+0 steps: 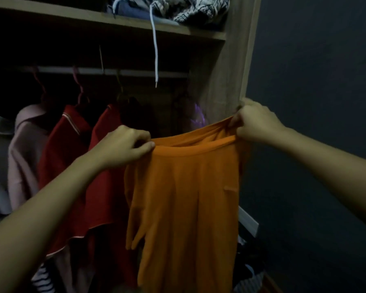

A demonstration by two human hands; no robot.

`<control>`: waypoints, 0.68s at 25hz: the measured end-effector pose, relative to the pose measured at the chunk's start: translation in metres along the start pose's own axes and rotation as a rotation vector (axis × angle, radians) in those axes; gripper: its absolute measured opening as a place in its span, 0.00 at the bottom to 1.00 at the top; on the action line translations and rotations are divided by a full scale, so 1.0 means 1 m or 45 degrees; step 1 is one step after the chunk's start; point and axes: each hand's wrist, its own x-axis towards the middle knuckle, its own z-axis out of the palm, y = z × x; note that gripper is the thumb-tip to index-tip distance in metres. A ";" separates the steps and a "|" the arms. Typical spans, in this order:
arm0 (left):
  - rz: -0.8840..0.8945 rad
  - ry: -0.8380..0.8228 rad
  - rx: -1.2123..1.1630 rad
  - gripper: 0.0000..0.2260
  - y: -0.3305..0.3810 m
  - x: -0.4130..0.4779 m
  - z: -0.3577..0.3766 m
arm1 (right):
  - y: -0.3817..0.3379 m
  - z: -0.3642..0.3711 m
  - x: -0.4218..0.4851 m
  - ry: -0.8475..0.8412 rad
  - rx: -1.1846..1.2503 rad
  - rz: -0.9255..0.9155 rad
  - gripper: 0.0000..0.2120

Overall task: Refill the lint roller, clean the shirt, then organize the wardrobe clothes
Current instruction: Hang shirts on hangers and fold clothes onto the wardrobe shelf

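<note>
Hands: I count two; left hand [123, 144] and right hand [256, 121] each pinch one orange garment [186, 197].
Left of it: two red tops [66, 149].

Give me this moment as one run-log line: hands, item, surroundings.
stage: wardrobe organizing | left hand: pinches orange garment top edge | right hand: grips opposite top corner | state: held up before wardrobe | red clothes: on hangers

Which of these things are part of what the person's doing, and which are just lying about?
In use: orange garment, pinched at its top edge by left hand and right hand; hanging rail; red garments on hangers.
Lying about: white cord dangling off the shelf; patterned pile above; striped cloth below.
</note>
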 end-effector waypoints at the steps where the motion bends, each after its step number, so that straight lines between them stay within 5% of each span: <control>1: -0.029 -0.010 -0.147 0.12 0.001 0.008 0.004 | -0.002 -0.002 0.003 0.010 -0.019 -0.031 0.07; 3: -0.080 0.100 -0.430 0.06 0.008 0.034 0.015 | -0.008 -0.005 0.010 -0.068 -0.039 -0.051 0.08; 8: -0.587 0.020 -1.092 0.19 0.038 0.138 0.071 | -0.014 -0.004 0.026 -0.239 -0.199 -0.172 0.11; 12: -0.889 0.063 -1.119 0.27 0.052 0.212 0.107 | 0.004 0.001 0.035 -0.106 -0.851 -0.510 0.17; 17: -0.994 0.229 -0.963 0.19 0.063 0.236 0.109 | 0.025 0.004 0.042 -0.030 -0.818 -0.634 0.18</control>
